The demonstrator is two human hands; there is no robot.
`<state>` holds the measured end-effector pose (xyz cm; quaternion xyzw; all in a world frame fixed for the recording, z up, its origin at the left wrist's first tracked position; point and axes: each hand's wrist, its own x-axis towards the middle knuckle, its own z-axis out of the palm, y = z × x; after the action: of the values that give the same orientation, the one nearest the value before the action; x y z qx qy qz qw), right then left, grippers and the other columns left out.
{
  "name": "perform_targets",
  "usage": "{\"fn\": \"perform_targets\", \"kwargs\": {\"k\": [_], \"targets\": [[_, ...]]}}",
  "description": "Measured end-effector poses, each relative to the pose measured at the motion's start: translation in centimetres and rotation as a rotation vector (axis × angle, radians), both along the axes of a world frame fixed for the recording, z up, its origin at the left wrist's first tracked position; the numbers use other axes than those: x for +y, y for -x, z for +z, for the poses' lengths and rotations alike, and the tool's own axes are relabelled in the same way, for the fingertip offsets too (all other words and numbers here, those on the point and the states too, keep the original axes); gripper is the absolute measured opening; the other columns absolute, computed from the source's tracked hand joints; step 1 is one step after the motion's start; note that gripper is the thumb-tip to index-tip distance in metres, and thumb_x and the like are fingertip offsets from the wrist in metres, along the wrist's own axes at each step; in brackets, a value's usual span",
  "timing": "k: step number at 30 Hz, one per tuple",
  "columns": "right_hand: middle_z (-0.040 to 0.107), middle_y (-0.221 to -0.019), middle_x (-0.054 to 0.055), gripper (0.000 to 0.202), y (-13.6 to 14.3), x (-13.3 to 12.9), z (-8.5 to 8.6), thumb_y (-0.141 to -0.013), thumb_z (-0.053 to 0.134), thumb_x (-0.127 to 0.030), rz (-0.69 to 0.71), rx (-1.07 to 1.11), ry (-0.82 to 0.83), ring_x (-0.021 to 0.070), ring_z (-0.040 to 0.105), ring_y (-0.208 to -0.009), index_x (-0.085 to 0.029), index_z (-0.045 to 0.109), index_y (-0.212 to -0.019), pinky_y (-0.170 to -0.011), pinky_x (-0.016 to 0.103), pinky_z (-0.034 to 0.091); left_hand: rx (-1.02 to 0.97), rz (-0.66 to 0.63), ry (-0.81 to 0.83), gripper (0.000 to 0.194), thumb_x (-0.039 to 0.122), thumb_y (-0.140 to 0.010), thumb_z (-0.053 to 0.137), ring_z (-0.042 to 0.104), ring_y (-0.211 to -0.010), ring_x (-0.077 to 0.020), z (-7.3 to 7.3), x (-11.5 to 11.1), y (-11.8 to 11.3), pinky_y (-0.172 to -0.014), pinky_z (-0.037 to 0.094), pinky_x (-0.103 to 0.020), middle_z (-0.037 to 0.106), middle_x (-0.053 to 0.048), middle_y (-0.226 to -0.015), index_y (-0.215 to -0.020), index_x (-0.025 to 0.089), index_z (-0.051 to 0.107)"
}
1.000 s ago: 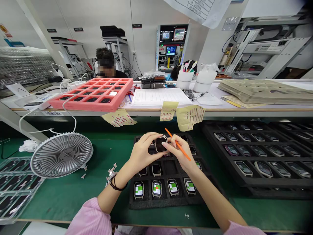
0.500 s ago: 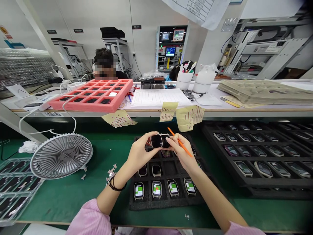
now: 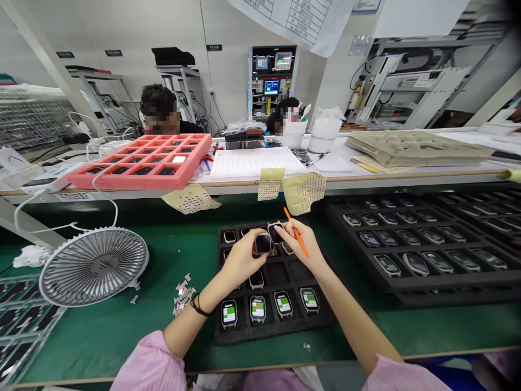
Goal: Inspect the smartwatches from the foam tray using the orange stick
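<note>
My left hand (image 3: 241, 259) is closed on a smartwatch body (image 3: 262, 244) with a dark screen. A second dark smartwatch body (image 3: 275, 233) is pinched in my right hand (image 3: 302, 241), its thumb over the screen. An orange stick like a pen or pry tool (image 3: 296, 231) also sticks out of the right hand's grip. Both hands are above a black foam tray (image 3: 280, 325), whose front row holds watches with lit green-and-white screens, such as one watch (image 3: 258, 308). Farther back in the tray, several dark watches are partly hidden by my hands.
A grey fan (image 3: 97, 265) and small loose pieces (image 3: 184, 296) lie to the left. Another black foam tray with watches (image 3: 401, 244) sits at right. On the raised shelf are a pink foam tray (image 3: 179, 176), papers (image 3: 256, 163) and white cups (image 3: 293, 133). Two people sit beyond.
The two watches, side by side before, are now slightly apart; the left one is lower and tilted in my left hand. The camera view has shifted a little.
</note>
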<state>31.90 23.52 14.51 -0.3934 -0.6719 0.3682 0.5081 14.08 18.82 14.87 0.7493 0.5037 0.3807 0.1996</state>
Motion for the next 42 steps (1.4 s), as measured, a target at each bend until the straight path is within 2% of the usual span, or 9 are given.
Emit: {"fn": "perform_targets", "kwargs": {"k": [3,7,14,20,24,28,31,36,42], "targets": [[0.035,-0.054,-0.007,0.050,-2.1,-0.4,-3.0,-0.081,0.061,-0.053,-0.084,-0.215,0.001,0.0102,0.032,-0.051,-0.023,0.028,-0.059,-0.052,0.025,0.031,0.165,-0.074,0.128,0.038,0.012,-0.072,0.067,0.068,-0.082,-0.0218,-2.5,-0.3,-1.3,-0.074,0.057,-0.035,0.071,-0.006,-0.097,-0.108,0.017,0.058],[0.034,-0.051,-0.006,0.050,-4.2,-2.1,-6.8,-0.085,0.049,-0.061,-0.128,-0.429,0.027,0.0111,0.034,-0.046,-0.024,0.027,-0.059,-0.050,0.025,0.032,0.400,-0.137,0.088,0.039,0.028,-0.074,0.075,0.060,-0.114,-0.0317,-5.8,-0.6,-1.9,-0.093,0.051,-0.049,0.065,-0.014,-0.118,-0.109,0.016,0.063],[0.045,-0.060,-0.002,0.039,-6.1,-3.2,-8.1,-0.090,0.045,-0.052,-0.244,-0.527,-0.018,0.0160,0.045,-0.053,-0.026,0.029,-0.066,-0.056,0.028,0.036,0.619,-0.294,-0.062,0.045,0.039,-0.098,0.042,0.031,-0.143,-0.0308,-8.2,-0.4,-1.2,-0.112,0.025,-0.062,0.037,-0.017,-0.153,-0.139,0.021,0.046],[0.059,-0.077,0.011,0.018,-8.9,-2.5,-9.2,-0.091,0.040,-0.035,-0.459,-0.817,-0.050,0.0276,0.059,-0.076,-0.023,0.043,-0.077,-0.062,0.034,0.042,0.677,-0.319,-0.058,0.047,0.035,-0.101,0.034,0.026,-0.145,-0.0304,-8.7,0.8,-1.2,-0.113,0.022,-0.061,0.035,-0.017,-0.154,-0.144,0.018,0.040],[0.063,-0.082,0.014,0.016,-9.9,-2.2,-10.0,-0.090,0.041,-0.029,-0.463,-0.847,0.021,0.0281,0.062,-0.074,-0.019,0.052,-0.086,-0.063,0.035,0.043,0.650,-0.279,-0.115,0.045,0.040,-0.098,0.041,0.033,-0.142,-0.0302,-7.1,0.4,-0.3,-0.113,0.024,-0.058,0.042,-0.016,-0.150,-0.137,0.018,0.048],[0.066,-0.084,0.013,0.019,-10.3,-1.8,-10.1,-0.089,0.042,-0.029,-0.426,-0.824,0.075,0.0275,0.064,-0.075,-0.017,0.057,-0.092,-0.065,0.035,0.045,0.657,-0.143,-0.025,0.029,0.033,-0.098,0.039,0.060,-0.104,-0.0240,-3.9,-3.2,1.9,-0.090,0.046,-0.040,0.064,-0.011,-0.112,-0.105,0.017,0.063],[0.066,-0.082,0.011,0.021,-10.4,-1.4,-9.9,-0.088,0.043,-0.032,-0.398,-0.784,0.123,0.0274,0.065,-0.076,-0.018,0.058,-0.093,-0.065,0.034,0.045,0.799,-0.060,0.073,0.031,0.030,-0.099,0.037,0.061,-0.085,-0.0236,-2.9,-6.9,3.4,-0.078,0.045,-0.037,0.066,-0.009,-0.093,-0.090,0.016,0.062],[0.066,-0.074,0.009,0.024,-10.9,-0.7,-9.5,-0.087,0.042,-0.036,-0.334,-0.704,0.188,0.0255,0.064,-0.068,-0.019,0.060,-0.090,-0.061,0.033,0.045,0.979,0.064,0.153,0.027,0.025,-0.097,0.038,0.061,-0.084,-0.0284,-4.1,-11.0,4.3,-0.072,0.044,-0.039,0.067,-0.012,-0.094,-0.103,0.014,0.063],[0.063,-0.063,0.005,0.036,-10.7,-0.6,-8.9,-0.089,0.035,-0.046,-0.206,-0.624,0.243,0.0222,0.062,-0.058,-0.021,0.059,-0.081,-0.058,0.031,0.045,0.915,0.101,0.114,0.030,0.028,-0.097,0.036,0.061,-0.087,-0.0284,-5.0,-11.4,4.7,-0.073,0.046,-0.038,0.067,-0.013,-0.097,-0.109,0.014,0.060]]}}
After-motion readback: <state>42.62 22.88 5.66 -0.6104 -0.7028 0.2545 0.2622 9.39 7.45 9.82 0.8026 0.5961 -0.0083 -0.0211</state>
